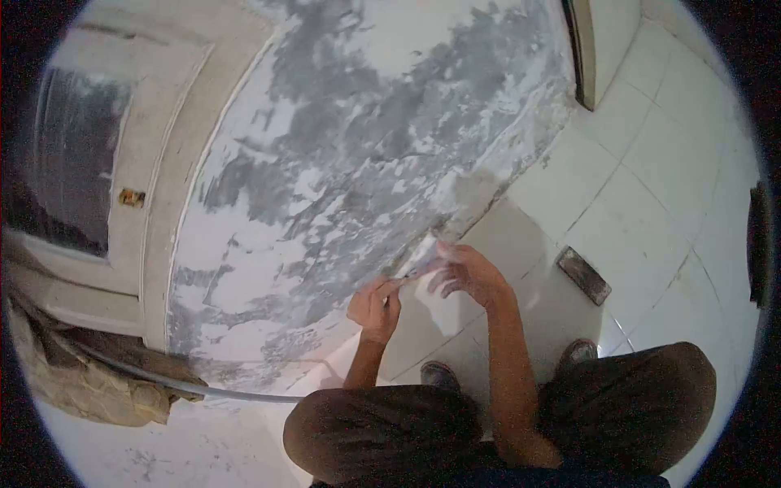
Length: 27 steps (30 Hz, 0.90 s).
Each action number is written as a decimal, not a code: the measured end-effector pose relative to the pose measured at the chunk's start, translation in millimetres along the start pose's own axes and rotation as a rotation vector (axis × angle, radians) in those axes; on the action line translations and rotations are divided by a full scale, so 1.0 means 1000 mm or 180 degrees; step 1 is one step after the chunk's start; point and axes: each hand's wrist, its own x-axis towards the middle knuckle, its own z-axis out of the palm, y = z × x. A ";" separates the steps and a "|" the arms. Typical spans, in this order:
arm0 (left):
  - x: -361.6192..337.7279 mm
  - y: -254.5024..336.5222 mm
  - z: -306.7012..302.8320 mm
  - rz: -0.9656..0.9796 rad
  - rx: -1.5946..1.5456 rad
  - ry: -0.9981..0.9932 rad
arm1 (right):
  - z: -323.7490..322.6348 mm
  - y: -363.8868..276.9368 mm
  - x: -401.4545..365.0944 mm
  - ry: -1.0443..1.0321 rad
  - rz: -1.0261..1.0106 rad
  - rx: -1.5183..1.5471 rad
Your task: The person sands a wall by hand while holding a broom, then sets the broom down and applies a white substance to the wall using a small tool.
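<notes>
Two hands meet beside the patchy wall [325, 154]: the left hand [376, 309] clamps a thin, blurred tool [415, 273] pointing toward two o'clock; the right hand [468, 276] has fingers apart by its far end, contact unclear. Firm grip, light fingertips probably serve best.

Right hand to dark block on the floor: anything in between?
Nothing: in the head view, only bare, shadowed floor tile lies between the right hand and the dark block.

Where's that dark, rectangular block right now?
In the head view, the dark block lies on the tiled floor, to the right of the person's right hand and just beyond the right shoe.
</notes>
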 end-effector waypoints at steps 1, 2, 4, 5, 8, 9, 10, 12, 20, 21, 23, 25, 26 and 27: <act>0.010 -0.002 -0.007 0.0368 -0.0077 -0.0148 | 0.007 -0.004 0.002 -0.0030 -0.0006 -0.0057; 0.020 -0.003 -0.015 0.0370 -0.0072 -0.0095 | 0.012 -0.009 0.005 0.0182 -0.0247 -0.0446; 0.037 -0.004 -0.027 0.0980 -0.0127 -0.0458 | 0.018 -0.011 0.010 0.0418 -0.0541 -0.0893; 0.043 -0.006 -0.031 0.0983 -0.0161 -0.0372 | 0.017 -0.011 0.011 0.0415 -0.0778 -0.0855; 0.053 -0.017 -0.026 0.1502 -0.0672 -0.0591 | 0.032 -0.021 0.007 0.0503 -0.1101 -0.0672; 0.051 -0.022 -0.020 0.1549 -0.0833 -0.0495 | 0.041 -0.023 0.004 0.0537 -0.1089 -0.0453; 0.051 -0.025 -0.013 0.1578 -0.0992 -0.0391 | 0.051 -0.024 0.004 0.0586 -0.1149 -0.0551; 0.048 -0.038 -0.007 0.1421 -0.1073 -0.0205 | 0.064 -0.022 -0.002 0.0232 -0.1261 0.0068; 0.063 -0.054 -0.008 0.1545 -0.1013 0.0060 | 0.092 -0.006 0.009 -0.0058 -0.1068 0.0252; 0.063 -0.054 -0.009 0.1590 -0.1041 0.0032 | 0.090 -0.004 0.008 -0.0040 -0.1103 0.0296; 0.062 -0.053 -0.012 0.1546 -0.0891 -0.0594 | 0.086 -0.004 0.008 0.0486 -0.1174 0.0145; 0.076 -0.047 -0.013 0.1424 -0.1254 -0.0851 | 0.093 -0.007 0.003 0.0861 -0.1268 0.0249; 0.082 -0.046 -0.013 0.1270 -0.1622 -0.1091 | 0.095 -0.007 0.002 0.1246 -0.1347 0.0328; 0.082 -0.049 -0.010 0.1279 -0.1590 -0.1108 | 0.093 -0.007 0.006 0.1219 -0.1339 0.0350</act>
